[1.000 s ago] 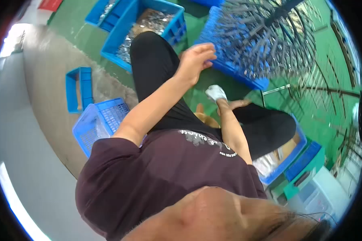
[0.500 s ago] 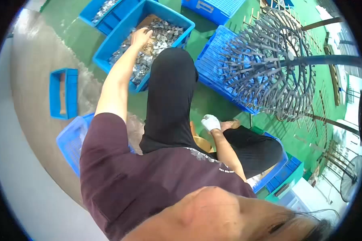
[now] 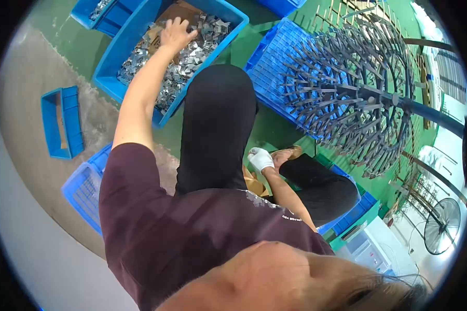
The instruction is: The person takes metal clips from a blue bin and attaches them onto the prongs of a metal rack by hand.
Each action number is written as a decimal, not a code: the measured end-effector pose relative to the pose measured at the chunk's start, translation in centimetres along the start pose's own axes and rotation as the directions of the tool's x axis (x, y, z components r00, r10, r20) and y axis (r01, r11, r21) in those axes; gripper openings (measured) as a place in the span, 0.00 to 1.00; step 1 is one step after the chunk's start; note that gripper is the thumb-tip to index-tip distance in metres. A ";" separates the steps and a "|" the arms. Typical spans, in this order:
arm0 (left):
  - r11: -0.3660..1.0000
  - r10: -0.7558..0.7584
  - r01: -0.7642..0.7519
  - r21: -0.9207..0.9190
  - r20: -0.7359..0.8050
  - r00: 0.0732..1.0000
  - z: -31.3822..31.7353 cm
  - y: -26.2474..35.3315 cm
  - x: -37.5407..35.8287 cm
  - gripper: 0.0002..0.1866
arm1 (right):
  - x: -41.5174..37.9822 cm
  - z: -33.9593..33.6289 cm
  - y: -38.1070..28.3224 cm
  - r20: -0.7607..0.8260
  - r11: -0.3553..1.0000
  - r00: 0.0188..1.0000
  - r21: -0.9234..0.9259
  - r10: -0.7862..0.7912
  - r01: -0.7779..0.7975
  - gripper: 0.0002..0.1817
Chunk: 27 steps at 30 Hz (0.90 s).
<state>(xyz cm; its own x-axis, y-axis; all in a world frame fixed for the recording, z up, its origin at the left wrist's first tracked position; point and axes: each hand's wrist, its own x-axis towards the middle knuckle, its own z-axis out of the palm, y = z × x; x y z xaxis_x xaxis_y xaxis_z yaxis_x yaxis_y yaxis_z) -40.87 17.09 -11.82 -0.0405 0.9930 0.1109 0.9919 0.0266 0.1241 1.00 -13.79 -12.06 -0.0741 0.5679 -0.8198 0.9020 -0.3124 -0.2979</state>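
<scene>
My bare left hand [image 3: 175,36] reaches into a large blue bin [image 3: 105,65] and hovers over or touches small bent metal pieces [image 3: 192,54]. Its fingers are apart, and I see nothing held in them. Brown cardboard [image 3: 179,11] lies among the pieces. My right hand [image 3: 260,158], in a white glove, is closed beside my raised knee, close to my bare foot [image 3: 284,156]. What it holds, if anything, is too small to make out. A tan object [image 3: 254,184], partly hidden by my leg, sits just below that hand.
A rack of many grey metal prongs [image 3: 347,88] stands at the right, over blue crates [image 3: 275,57]. To the left are a small blue bin [image 3: 51,124] and a blue basket [image 3: 83,192]. A fan [image 3: 442,226] stands at the far right.
My left hand has moved slightly up and left in view, and its fingers have spread. The whole view has shifted somewhat. My right hand stays closed near my knee.
</scene>
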 end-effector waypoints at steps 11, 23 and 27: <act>0.992 -0.086 0.069 -0.110 -0.160 0.983 0.4 0.0 -3.9 0.23 | 0.8 1.1 1.5 -0.019 0.997 0.998 0.059 -0.056 0.057 0.16; 0.186 -0.674 0.464 -0.866 0.231 0.701 -1.8 -4.0 -4.4 0.16 | 0.4 -0.3 1.6 -0.144 0.987 0.984 0.107 -0.105 0.121 0.13; 0.219 -0.434 0.639 -0.737 0.513 0.741 -1.4 -7.7 -6.0 0.13 | 0.9 -0.2 2.0 -0.184 0.985 0.978 0.126 -0.095 0.119 0.12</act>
<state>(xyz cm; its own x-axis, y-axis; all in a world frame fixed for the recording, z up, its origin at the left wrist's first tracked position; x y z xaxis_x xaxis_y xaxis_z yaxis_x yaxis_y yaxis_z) -48.40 10.73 -12.09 -0.3986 0.7832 -0.4772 0.1030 0.5553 0.8252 2.86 -13.75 -13.33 -0.0799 0.7257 -0.6834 0.8261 -0.3354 -0.4527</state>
